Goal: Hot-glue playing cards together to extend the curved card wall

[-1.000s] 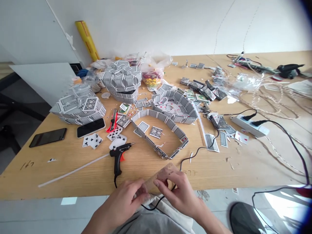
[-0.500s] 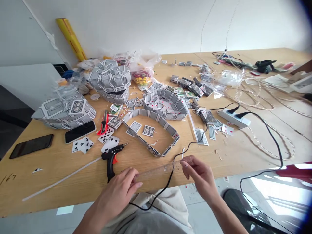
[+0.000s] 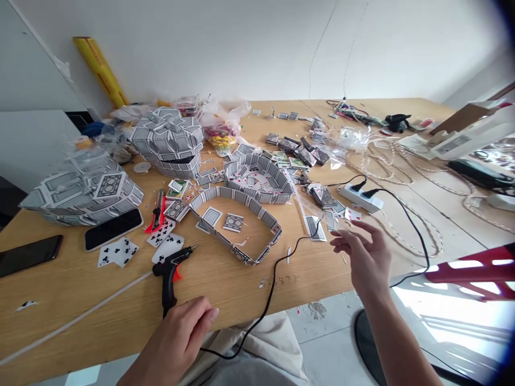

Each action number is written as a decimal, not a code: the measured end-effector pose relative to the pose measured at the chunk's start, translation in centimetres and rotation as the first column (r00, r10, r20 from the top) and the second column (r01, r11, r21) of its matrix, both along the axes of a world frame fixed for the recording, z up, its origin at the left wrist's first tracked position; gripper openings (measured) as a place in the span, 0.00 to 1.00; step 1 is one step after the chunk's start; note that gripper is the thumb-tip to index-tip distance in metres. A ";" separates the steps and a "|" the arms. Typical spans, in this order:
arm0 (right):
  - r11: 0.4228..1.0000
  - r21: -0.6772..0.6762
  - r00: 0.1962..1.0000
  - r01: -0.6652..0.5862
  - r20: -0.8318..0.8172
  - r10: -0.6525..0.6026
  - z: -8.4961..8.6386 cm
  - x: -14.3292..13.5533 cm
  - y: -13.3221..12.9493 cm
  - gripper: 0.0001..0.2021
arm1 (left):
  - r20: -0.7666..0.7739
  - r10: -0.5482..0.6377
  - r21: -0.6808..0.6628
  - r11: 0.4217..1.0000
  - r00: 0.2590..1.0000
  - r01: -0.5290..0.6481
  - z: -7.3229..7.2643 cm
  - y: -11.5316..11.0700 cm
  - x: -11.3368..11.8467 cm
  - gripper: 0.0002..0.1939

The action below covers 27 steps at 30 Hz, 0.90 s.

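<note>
Two hands are working in my view: the left hand (image 3: 183,335) is curling beside the glue gun (image 3: 169,271), its grip unclear; the right hand (image 3: 368,257) is hovering open, well right of it. The gun is lying on the table (image 3: 225,305), showing black with a red trigger (image 3: 177,273). Right of it, handwritten digits (image 3: 285,281) are showing "57", and a black cord (image 3: 273,289) is crossing.

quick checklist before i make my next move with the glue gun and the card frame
1. Glue gun within easy reach: ok, handle just beyond the left hand.
2. Nozzle clear of loose cards: ok, it points over bare wood.
3. Gun hot: cannot tell.
4. Inside of the card frame clear: not ok, cards lie within it.
5. Plugs seated in the power strip: ok, by the look of it.
</note>
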State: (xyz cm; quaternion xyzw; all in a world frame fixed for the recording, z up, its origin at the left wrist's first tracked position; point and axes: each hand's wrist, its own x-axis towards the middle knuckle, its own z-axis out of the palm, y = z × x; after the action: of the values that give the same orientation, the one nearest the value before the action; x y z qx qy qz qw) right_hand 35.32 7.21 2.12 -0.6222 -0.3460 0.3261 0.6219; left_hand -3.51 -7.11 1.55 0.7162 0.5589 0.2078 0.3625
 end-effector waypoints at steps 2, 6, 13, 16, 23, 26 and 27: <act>1.000 -0.024 0.998 -0.020 0.059 0.021 -0.9 -0.2 -0.1 0.21 | 0.011 0.008 0.029 1.000 1.000 -0.008 -0.1 -0.1 -0.2 0.18; 0.987 -0.108 0.971 -0.116 0.197 0.136 -2.6 -1.0 0.1 0.23 | 0.035 0.021 0.054 0.998 0.999 -0.023 -0.2 -0.1 -0.7 0.19; 0.869 -0.402 0.625 -0.289 0.609 0.489 -3.6 -1.8 2.5 0.30 | 0.016 0.071 0.090 0.993 0.997 -0.072 0.8 -0.2 -0.5 0.20; 0.868 -0.408 0.514 -0.284 0.700 0.496 -4.6 -1.5 4.3 0.31 | -0.034 0.142 0.111 0.984 0.989 -0.137 1.4 0.0 -1.2 0.17; 0.892 -0.342 0.381 -0.296 0.814 0.439 -7.0 -2.1 6.3 0.26 | -0.172 0.441 0.435 0.836 0.881 -0.334 4.7 5.6 -9.3 0.12; 0.948 -0.229 0.370 -0.221 0.880 0.299 -7.7 -3.3 5.8 0.26 | -0.299 0.525 0.545 0.779 0.797 -0.309 6.2 10.3 -14.5 0.14; 0.958 -0.207 0.382 -0.197 0.884 0.269 -7.8 -3.6 5.6 0.26 | -0.360 0.529 0.555 0.784 0.769 -0.279 6.5 11.8 -16.1 0.14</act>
State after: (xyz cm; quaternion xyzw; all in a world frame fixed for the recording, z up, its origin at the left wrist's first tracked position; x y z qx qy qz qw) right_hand 31.69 12.83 -5.70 -0.6644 -0.6984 0.0349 0.2638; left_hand -19.60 4.68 8.06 0.6678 0.7101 0.2205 -0.0343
